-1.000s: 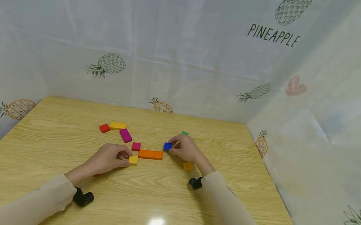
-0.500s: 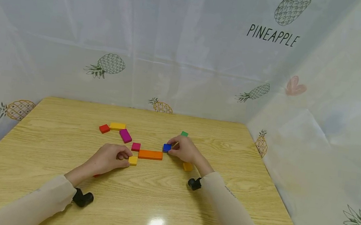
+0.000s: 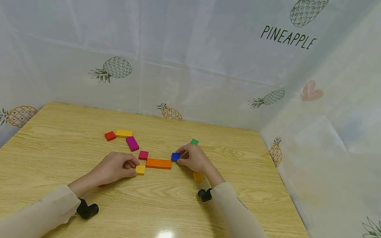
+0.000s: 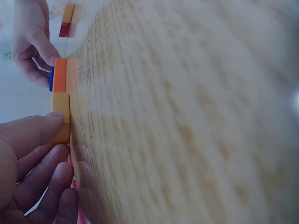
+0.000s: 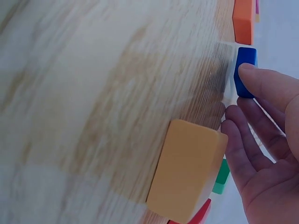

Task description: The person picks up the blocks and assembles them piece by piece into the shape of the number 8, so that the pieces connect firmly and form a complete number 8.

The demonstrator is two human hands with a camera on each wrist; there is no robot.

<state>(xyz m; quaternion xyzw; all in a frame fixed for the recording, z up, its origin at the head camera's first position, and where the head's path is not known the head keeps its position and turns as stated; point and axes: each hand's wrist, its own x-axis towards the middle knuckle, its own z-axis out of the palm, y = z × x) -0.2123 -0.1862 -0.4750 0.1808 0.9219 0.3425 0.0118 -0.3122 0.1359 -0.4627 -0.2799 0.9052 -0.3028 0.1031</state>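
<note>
My left hand (image 3: 116, 168) pinches a small yellow block (image 3: 140, 169) between thumb and fingers, just off the near left corner of a long orange block (image 3: 158, 164). In the left wrist view the yellow block (image 4: 60, 107) lines up with the orange block (image 4: 60, 74). My right hand (image 3: 195, 159) pinches a small blue block (image 3: 175, 157) by the far right end of the orange one. The right wrist view has thumb and fingertips on the blue block (image 5: 246, 70), with a narrow gap between it and the orange block (image 5: 243, 21). A pink block (image 3: 143, 155) lies behind the orange block's left end.
At the back left lie a red block (image 3: 110, 136), a yellow block (image 3: 124, 134) and a purple block (image 3: 132, 143). A green block (image 3: 195, 141) sits beyond my right hand, an amber block (image 3: 198, 176) under its wrist. Another red block (image 3: 102, 185) is mostly hidden by my left wrist.
My right hand has brought the blue block slightly nearer to me and a touch left, closer to the orange block. The left hand and its yellow block have stayed put.
</note>
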